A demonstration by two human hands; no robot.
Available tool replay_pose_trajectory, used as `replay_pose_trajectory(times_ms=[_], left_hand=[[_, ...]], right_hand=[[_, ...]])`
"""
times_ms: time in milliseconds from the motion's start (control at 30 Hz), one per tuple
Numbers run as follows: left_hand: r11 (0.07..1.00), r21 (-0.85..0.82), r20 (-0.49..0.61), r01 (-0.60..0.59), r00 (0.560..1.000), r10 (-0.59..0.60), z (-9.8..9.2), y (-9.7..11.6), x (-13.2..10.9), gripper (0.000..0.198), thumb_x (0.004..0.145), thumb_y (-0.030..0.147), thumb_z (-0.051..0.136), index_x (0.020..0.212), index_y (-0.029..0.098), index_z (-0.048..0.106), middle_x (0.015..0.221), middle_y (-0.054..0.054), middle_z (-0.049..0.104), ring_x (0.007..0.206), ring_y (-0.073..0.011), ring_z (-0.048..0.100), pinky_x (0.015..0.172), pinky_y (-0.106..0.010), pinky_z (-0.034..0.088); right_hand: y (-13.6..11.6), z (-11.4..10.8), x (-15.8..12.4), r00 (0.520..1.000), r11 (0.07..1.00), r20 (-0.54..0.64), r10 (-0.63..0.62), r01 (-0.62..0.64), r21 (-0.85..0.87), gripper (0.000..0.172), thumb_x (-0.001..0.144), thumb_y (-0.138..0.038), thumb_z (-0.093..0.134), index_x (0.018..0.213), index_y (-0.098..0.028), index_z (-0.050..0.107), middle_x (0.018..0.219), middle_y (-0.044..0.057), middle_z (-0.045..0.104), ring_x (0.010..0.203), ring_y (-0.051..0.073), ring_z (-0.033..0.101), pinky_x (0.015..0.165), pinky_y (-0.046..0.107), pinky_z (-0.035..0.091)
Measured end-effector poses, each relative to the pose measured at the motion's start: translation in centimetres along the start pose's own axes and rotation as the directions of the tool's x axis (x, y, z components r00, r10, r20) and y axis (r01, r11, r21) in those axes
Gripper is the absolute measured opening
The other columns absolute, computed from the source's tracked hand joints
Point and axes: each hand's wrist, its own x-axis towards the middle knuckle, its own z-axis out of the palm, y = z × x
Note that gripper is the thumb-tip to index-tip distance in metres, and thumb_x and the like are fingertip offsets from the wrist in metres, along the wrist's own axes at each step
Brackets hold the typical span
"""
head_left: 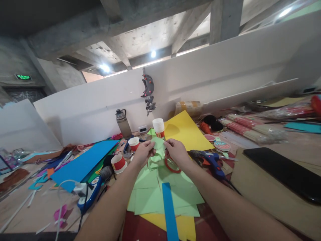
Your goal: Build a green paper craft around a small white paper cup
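Observation:
My left hand (143, 152) and my right hand (176, 151) both pinch a small light green paper piece (158, 144) held up between them, fingers closed on its edges. Curled green strips (154, 160) hang from it. Under my hands lie light green sheets (163, 194), a blue paper strip (170, 211) and yellow sheets (182, 227). Red-handled scissors (173, 166) lie just below my right hand.
Paper cups (118, 163) (133, 143) (158, 127) stand near my hands. A blue glue gun (213, 161) lies to the right, another glue gun (90, 192) to the left. Also here: a blue sheet (82, 162), a yellow sheet (187, 130), a water bottle (123, 123), a black mat (288, 174), bundled sticks (250, 130).

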Motion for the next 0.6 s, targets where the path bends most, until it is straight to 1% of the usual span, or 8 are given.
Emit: replay_pose_trajectory(times_ms=[133, 233, 333, 500, 600], left_hand=[[1.0, 0.012, 0.023, -0.007, 1.0, 0.007, 0.04, -0.06, 0.1, 0.031, 0.065, 0.039, 0.076, 0.071, 0.012, 0.062, 0.053, 0.001, 0.054, 0.045, -0.0057, 0.044, 0.043, -0.018, 0.028], [1.0, 0.001, 0.024, -0.019, 1.0, 0.019, 0.11, 0.06, 0.05, 0.034, 0.063, 0.035, 0.078, 0.084, 0.013, 0.064, 0.058, 0.0, 0.058, 0.046, -0.0065, 0.048, 0.043, -0.018, 0.029], [1.0, -0.024, 0.01, -0.009, 1.0, 0.009, 0.14, 0.27, -0.09, 0.041, 0.061, 0.032, 0.079, 0.094, 0.014, 0.061, 0.062, 0.0, 0.061, 0.047, -0.0082, 0.053, 0.042, -0.018, 0.029], [0.998, -0.064, 0.014, 0.029, 0.999, -0.029, 0.02, 0.47, -0.16, 0.036, 0.064, 0.033, 0.077, 0.086, 0.014, 0.057, 0.057, -0.001, 0.06, 0.046, -0.009, 0.056, 0.041, -0.017, 0.029], [0.996, -0.076, 0.015, 0.045, 0.999, -0.044, -0.1, 0.49, -0.04, 0.033, 0.064, 0.032, 0.076, 0.082, 0.014, 0.056, 0.056, -0.001, 0.06, 0.046, -0.0093, 0.057, 0.04, -0.016, 0.029]], right_hand=[[0.55, 0.37, 0.35, 0.999, 0.996, 0.037, 0.007, -0.011, 0.09, 0.017, 0.082, -0.033, 0.049, 0.076, -0.019, 0.056, 0.051, -0.004, 0.053, 0.042, 0.011, 0.054, 0.044, 0.023, 0.049], [0.83, 0.39, 0.69, 0.998, 0.992, 0.063, -0.01, 0.002, 0.125, 0.018, 0.08, -0.036, 0.053, 0.08, -0.019, 0.059, 0.052, -0.004, 0.054, 0.044, 0.011, 0.054, 0.043, 0.022, 0.048], [0.99, 0.31, 0.96, 0.998, 0.991, 0.064, -0.017, 0.008, 0.135, 0.016, 0.077, -0.033, 0.056, 0.08, -0.018, 0.061, 0.051, -0.005, 0.054, 0.041, 0.01, 0.05, 0.04, 0.021, 0.044], [1.02, 0.2, 0.98, 0.998, 0.989, 0.055, 0.0, -0.008, 0.15, 0.016, 0.078, -0.031, 0.054, 0.079, -0.017, 0.061, 0.047, -0.005, 0.051, 0.039, 0.01, 0.048, 0.038, 0.021, 0.043], [0.84, 0.05, 0.78, 0.999, 0.991, 0.03, 0.011, -0.015, 0.133, 0.015, 0.078, -0.031, 0.053, 0.077, -0.017, 0.059, 0.045, -0.005, 0.051, 0.037, 0.01, 0.047, 0.037, 0.021, 0.042]])
